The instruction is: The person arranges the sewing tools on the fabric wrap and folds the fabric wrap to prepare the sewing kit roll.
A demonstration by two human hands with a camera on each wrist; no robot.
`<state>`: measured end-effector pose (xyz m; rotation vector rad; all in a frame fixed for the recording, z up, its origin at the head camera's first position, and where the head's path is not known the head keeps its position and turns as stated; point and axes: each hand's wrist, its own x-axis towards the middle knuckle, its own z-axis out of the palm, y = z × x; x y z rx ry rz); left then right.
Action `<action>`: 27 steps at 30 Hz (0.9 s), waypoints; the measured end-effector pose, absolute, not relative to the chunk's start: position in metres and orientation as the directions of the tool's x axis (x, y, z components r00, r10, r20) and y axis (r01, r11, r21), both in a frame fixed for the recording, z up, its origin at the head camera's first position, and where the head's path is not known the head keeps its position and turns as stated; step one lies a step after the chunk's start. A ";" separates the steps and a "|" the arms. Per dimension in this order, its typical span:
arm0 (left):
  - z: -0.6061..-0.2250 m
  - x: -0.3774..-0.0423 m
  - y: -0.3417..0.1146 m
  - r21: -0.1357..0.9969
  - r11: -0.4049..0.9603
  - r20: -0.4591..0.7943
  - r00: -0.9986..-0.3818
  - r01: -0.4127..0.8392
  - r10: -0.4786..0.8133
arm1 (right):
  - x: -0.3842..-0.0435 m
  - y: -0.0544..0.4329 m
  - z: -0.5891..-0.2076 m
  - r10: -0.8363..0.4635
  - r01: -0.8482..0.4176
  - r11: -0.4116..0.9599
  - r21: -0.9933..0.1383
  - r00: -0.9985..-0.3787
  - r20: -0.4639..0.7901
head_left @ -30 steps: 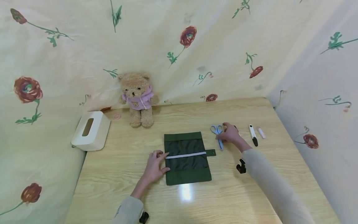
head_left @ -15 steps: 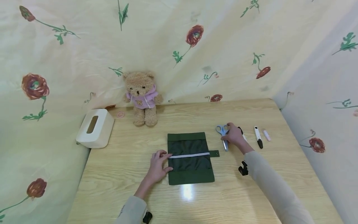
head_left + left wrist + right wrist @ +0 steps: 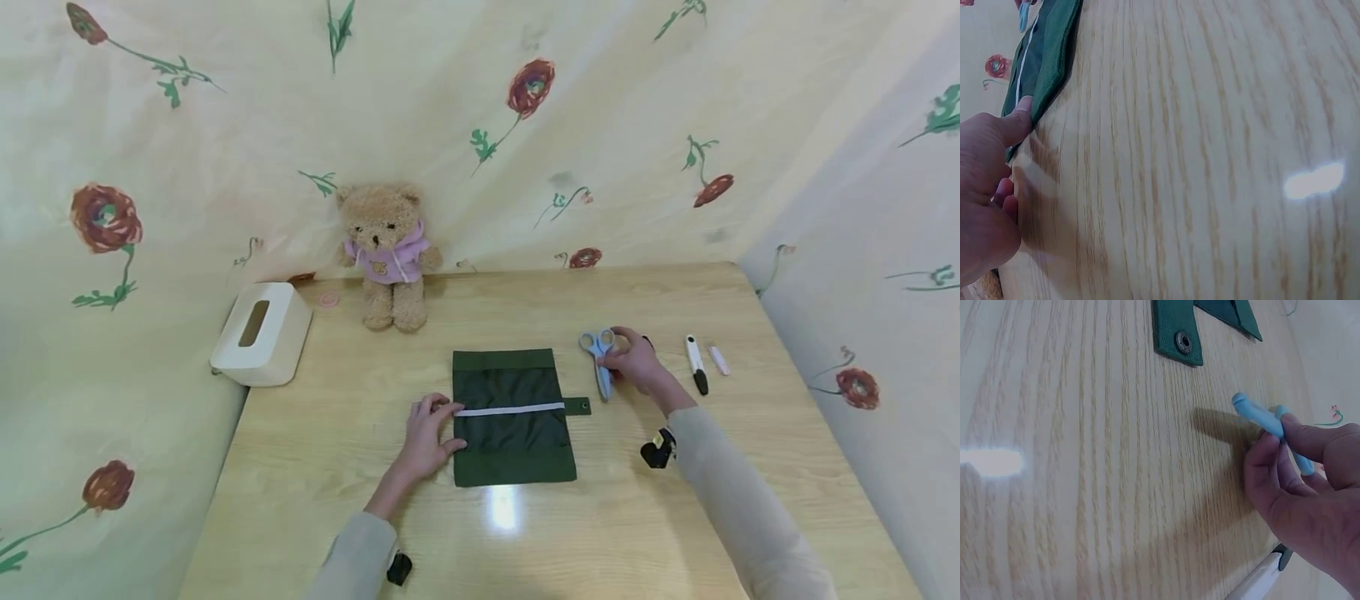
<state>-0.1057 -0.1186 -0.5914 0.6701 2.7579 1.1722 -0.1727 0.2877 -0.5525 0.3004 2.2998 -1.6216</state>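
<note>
A dark green fabric tool roll (image 3: 514, 425) lies spread flat on the wooden table, with a white elastic band across its middle and a snap tab (image 3: 577, 406) on its right side. My left hand (image 3: 424, 437) rests at its left edge, thumb and index finger spread apart and touching the fabric. In the left wrist view the thumb (image 3: 1022, 112) lies straight on the edge. Right of the tab, my right hand (image 3: 633, 360) pinches light blue scissors (image 3: 601, 357) between thumb and fingers, handles pointing away. The right wrist view shows the scissors (image 3: 1260, 417) raised, their shadow on the wood.
A white marker-like item with a black end (image 3: 697, 365) and a small pink-and-white stick (image 3: 717, 360) lie at the right. Beside the right hand is a white object (image 3: 1259, 581) with a dark end. A teddy bear (image 3: 386, 258) and white tissue box (image 3: 262, 333) stand at the back left.
The head view has shifted a little, sliding everything right. The right hand's fingers have closed in on the scissors, which now tilt slightly up. The left hand stays at the tool roll's edge.
</note>
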 end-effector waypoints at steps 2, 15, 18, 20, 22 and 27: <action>-0.590 -0.109 -0.118 0.703 0.615 0.091 -0.902 0.358 0.422 | -0.172 0.286 -0.551 -0.031 0.368 0.261 -0.893 -0.921 -0.388; -0.587 -0.112 -0.118 0.695 0.649 0.036 -0.916 0.311 0.400 | -0.180 0.205 -0.555 -0.145 0.311 0.003 -0.951 -0.940 -0.308; -0.587 -0.112 -0.118 0.693 0.653 0.033 -0.919 0.305 0.394 | -0.184 0.183 -0.557 -0.139 0.283 0.015 -0.959 -0.949 -0.282; -0.587 -0.112 -0.117 0.694 0.653 0.030 -0.918 0.303 0.394 | -0.186 0.169 -0.560 -0.132 0.270 0.012 -0.963 -0.954 -0.269; -0.587 -0.111 -0.117 0.696 0.652 0.028 -0.918 0.302 0.396 | -0.187 0.157 -0.562 -0.133 0.258 0.017 -0.966 -0.957 -0.258; -0.587 -0.112 -0.117 0.689 0.654 0.039 -0.918 0.311 0.395 | -0.192 0.129 -0.566 -0.119 0.232 0.038 -0.972 -0.965 -0.235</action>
